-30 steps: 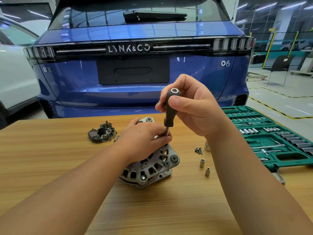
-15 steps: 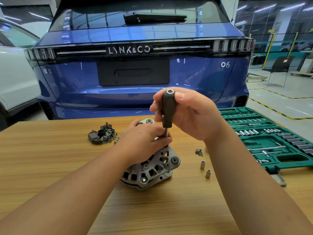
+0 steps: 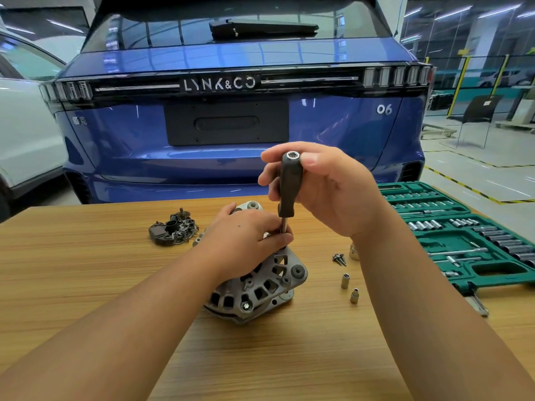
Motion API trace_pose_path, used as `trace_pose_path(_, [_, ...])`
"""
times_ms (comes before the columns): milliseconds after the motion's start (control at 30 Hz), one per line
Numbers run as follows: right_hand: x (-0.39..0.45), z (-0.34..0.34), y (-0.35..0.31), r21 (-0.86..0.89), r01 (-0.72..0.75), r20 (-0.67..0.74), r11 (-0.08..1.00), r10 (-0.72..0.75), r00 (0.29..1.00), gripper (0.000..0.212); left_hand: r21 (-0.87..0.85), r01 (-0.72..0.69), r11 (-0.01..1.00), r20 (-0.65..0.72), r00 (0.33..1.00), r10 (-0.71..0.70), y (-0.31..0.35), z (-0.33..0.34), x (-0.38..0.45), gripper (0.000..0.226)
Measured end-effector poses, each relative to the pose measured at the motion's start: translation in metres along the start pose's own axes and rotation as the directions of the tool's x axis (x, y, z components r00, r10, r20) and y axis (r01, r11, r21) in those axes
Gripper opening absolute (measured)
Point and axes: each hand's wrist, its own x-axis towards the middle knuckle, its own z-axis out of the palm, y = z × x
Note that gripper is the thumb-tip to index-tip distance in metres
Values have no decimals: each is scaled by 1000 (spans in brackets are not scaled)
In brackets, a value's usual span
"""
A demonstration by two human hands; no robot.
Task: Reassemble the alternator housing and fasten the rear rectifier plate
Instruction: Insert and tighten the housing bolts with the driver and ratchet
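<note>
Wooden table, blue car behind: alternator housing at centre, left hand gripping its top, pinching the shaft; right hand wrapped round upright driver; rectifier plate lying left.

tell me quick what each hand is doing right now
Left hand: pinches the driver shaft at the alternator housing.
Right hand: holds the driver handle.
</note>
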Motion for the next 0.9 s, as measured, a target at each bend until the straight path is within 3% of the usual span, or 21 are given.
trace_pose_path(200, [1,-1,1,-142,101,-45,985,-109,993,14,-24,-24,999,-6,1000,24,0,0,-1,22])
trace_pose_path(333, [3,3,3,-216,205,-176,955,-245,953,25,-21,-19,1000,-3,1000,19,0,0,0,21])
trace_pose_path(533, [2,2,2,-161,84,-84,983,-98,992,31,-17,-7,1000,-9,1000,7,0,0,-1,22])
trace_pose_path(633, [0,0,0,-29,41,-10,999,-41,999,35,-17,-4,1000,-25,1000,3,0,1,-1,23])
trace_pose_path(900, [0,-3,-1,-65,60,16,996,-59,998,28,-10,-19,1000,-33,999,19,-2,2,0,24])
